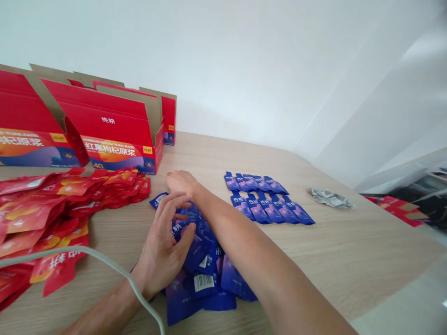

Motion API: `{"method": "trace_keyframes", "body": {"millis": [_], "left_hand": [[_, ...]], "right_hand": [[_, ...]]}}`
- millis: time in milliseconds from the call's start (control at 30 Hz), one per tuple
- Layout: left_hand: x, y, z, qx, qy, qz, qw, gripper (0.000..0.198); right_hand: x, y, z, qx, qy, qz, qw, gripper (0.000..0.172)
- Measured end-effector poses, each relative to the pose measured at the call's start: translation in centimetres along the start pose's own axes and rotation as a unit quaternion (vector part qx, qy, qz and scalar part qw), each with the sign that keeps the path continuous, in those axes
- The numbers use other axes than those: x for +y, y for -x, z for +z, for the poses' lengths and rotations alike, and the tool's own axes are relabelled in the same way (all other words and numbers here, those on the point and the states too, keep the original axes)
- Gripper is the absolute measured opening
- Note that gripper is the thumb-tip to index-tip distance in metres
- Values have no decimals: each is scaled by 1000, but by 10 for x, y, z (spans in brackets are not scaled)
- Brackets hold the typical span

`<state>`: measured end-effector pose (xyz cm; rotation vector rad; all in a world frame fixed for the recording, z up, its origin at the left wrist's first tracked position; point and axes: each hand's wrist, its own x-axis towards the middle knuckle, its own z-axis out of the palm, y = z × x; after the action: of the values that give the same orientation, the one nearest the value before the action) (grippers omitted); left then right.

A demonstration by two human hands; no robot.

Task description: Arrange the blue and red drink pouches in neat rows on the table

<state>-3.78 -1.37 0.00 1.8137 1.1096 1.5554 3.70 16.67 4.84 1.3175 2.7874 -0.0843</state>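
A heap of blue-purple spouted pouches (pixel 195 291) lies on the table in front of me, some with white barcode labels showing. My left hand (pixel 165 239) is over the heap's left side, its fingers curved and thumb apart, with no pouch gripped between them. Across the heap stretches my right arm. My right hand (pixel 180 182) is at the heap's far edge, near a blue pouch (pixel 159 200); its fingers are turned away and hidden. To the right, blue pouches (pixel 268 207) lie overlapped in two neat rows.
Red pouches (pixel 70 186) are piled at the left. Behind them stand open red cartons (pixel 111 125) against the wall. A pale cable (pixel 104 263) crosses the lower left. A crumpled silvery packet (pixel 330 197) lies at the right, near the table edge.
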Motion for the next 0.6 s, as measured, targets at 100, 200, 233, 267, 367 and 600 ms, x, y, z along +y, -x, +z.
{"method": "trace_keyframes", "body": {"millis": [100,200,233,267,367,600], "left_hand": [[2,-5,0,21,69,-74,995,42],[3,-13,-2,68,197,-183,961,40],[3,-17,-3,93,249,-218,939,35],[3,-20,-5,118,302,-253,911,29],[7,-31,-14,150,447,-346,812,27],[30,-41,-26,145,579,-342,725,57]], "right_hand": [[4,6,3,27,5,16,1000,29],[9,15,-1,56,-5,29,998,25],[9,21,-5,70,-12,32,997,28],[8,27,-8,85,-18,34,996,32],[0,55,-16,170,-94,-19,981,38],[-14,130,-6,225,-262,-193,919,60]]}}
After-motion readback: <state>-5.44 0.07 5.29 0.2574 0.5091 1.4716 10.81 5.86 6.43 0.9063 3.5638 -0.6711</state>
